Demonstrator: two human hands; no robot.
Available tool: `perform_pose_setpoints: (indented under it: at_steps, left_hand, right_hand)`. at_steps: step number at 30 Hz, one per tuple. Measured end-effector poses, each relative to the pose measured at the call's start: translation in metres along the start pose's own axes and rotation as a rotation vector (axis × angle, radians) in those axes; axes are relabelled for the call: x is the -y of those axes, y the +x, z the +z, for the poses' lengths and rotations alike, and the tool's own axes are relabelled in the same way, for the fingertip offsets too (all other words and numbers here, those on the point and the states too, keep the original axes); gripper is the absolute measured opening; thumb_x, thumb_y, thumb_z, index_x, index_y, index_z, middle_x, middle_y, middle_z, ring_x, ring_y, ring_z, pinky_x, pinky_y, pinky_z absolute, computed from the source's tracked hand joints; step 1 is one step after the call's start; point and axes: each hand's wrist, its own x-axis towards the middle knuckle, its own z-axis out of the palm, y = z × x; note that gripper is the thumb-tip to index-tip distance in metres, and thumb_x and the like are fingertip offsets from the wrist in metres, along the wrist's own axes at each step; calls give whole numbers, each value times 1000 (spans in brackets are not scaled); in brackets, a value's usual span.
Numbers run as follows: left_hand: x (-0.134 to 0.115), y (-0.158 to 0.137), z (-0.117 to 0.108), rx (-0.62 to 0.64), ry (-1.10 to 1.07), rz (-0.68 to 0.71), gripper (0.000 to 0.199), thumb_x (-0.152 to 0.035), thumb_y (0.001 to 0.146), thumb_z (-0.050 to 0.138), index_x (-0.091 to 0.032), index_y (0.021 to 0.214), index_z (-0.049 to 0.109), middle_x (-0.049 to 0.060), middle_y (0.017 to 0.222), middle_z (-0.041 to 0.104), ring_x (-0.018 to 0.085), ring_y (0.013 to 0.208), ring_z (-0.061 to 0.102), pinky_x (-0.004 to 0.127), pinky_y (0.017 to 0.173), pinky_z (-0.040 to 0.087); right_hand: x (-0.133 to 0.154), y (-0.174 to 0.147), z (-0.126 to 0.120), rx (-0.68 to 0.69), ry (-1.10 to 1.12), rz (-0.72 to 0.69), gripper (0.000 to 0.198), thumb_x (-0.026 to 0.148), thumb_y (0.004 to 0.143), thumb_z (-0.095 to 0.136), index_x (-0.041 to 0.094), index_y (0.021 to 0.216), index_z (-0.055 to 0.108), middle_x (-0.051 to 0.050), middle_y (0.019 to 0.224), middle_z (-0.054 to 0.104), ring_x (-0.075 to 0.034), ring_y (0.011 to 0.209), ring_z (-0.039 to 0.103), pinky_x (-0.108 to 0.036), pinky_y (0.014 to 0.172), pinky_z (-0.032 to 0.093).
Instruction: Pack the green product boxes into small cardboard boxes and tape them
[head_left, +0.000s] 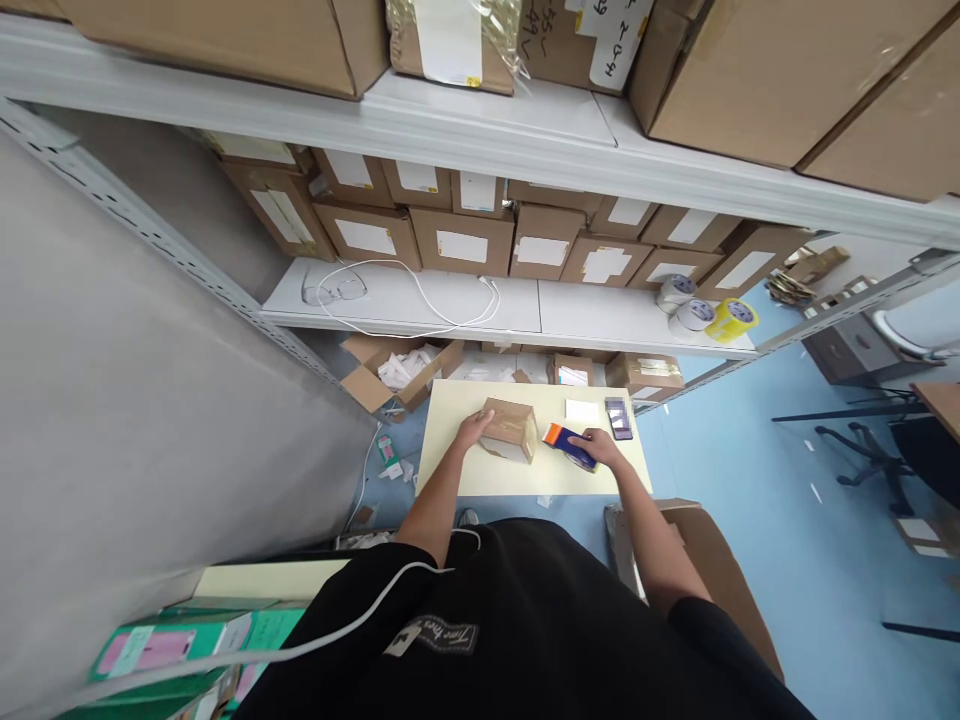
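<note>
I note the box (511,422) between both hands, left hand (473,430) nearer, gripping its side; right hand (599,446), apart, is clamped on the dispenser (564,443) (long axis slanting, orange tip (553,434) boxward).

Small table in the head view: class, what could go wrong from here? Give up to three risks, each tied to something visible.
1. The phone lies near the table's edge, close to the right hand and its blue-and-orange item; it might be knocked off.
2. The white cable runs over the left sleeve, so it could snag as the left hand holds the cardboard box.
3. The yellow tape roll sits near the shelf's front edge and might fall.
</note>
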Motion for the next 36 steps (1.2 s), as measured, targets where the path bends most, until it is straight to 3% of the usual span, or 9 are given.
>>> perform_pose_setpoints:
  at_steps: [4, 7, 10, 15, 20, 26, 30, 34, 36]
  left_hand:
    - [9, -7, -56, -353, 175, -94, 70, -66, 94, 59, -18, 145, 62, 17, 149, 61, 33, 141, 55, 42, 116, 42]
    - [9, -14, -76, -329, 158, -5, 62, -63, 101, 50, -21, 145, 63, 12, 150, 62, 29, 141, 56, 38, 117, 42]
    - [11, -22, -71, -255, 116, 29, 55, -56, 105, 44, -24, 147, 61, 6, 149, 64, 26, 138, 59, 35, 115, 44]
    - [11, -25, -44, -407, 156, -18, 55, -47, 107, 39, -23, 155, 52, 8, 148, 64, 27, 136, 60, 37, 116, 44]
    - [1, -14, -8, -396, 217, -36, 55, -47, 108, 35, -27, 155, 52, 6, 139, 71, 26, 128, 65, 37, 112, 46]
    - [3, -13, 68, -221, 199, -96, 53, -48, 108, 33, -26, 146, 61, 7, 129, 76, 25, 118, 70, 33, 102, 51]
    - [7, -15, 98, -183, 228, -145, 56, -47, 108, 32, -22, 153, 54, 12, 138, 71, 27, 125, 67, 36, 104, 50]
    - [9, -13, 102, -155, 230, -148, 55, -42, 109, 29, -20, 155, 50, 12, 141, 69, 27, 130, 64, 36, 107, 48]
    - [11, -13, 100, -150, 221, -136, 55, -40, 109, 30, -19, 154, 51, 12, 141, 69, 26, 131, 64, 35, 108, 48]
  right_hand:
    - [72, 20, 43, -34, 110, -144, 53, 70, 92, 54, 20, 79, 67, -3, 82, 74, -19, 78, 67, -24, 68, 44]
    - [118, 29, 57, -20, 89, -239, 55, 72, 94, 51, 21, 83, 67, -4, 86, 75, -18, 78, 67, -23, 68, 43]
    - [155, 34, 58, 14, -15, -263, 52, 70, 95, 55, 21, 90, 69, -7, 93, 78, -19, 81, 68, -24, 67, 42]
    - [174, 32, 51, 40, -127, -230, 53, 70, 98, 54, 20, 101, 73, -11, 106, 79, -22, 95, 71, -25, 68, 42]
    - [146, 21, 44, -45, -149, -108, 57, 73, 96, 55, 19, 107, 73, -13, 109, 79, -25, 101, 73, -26, 71, 46]
    - [93, 6, 37, -5, -177, -10, 61, 75, 90, 62, 19, 108, 75, -14, 108, 79, -26, 97, 74, -28, 72, 48]
    - [17, -12, 13, 32, -234, 12, 60, 75, 86, 67, 19, 105, 77, -15, 104, 80, -26, 91, 74, -27, 70, 46]
    - [-77, -39, -20, 25, -296, 225, 58, 72, 90, 63, 17, 99, 77, -17, 106, 78, -27, 93, 73, -28, 67, 43]
    - [-104, -47, -27, 41, -283, 264, 56, 71, 91, 63, 17, 95, 77, -16, 102, 78, -26, 90, 73, -28, 64, 40]
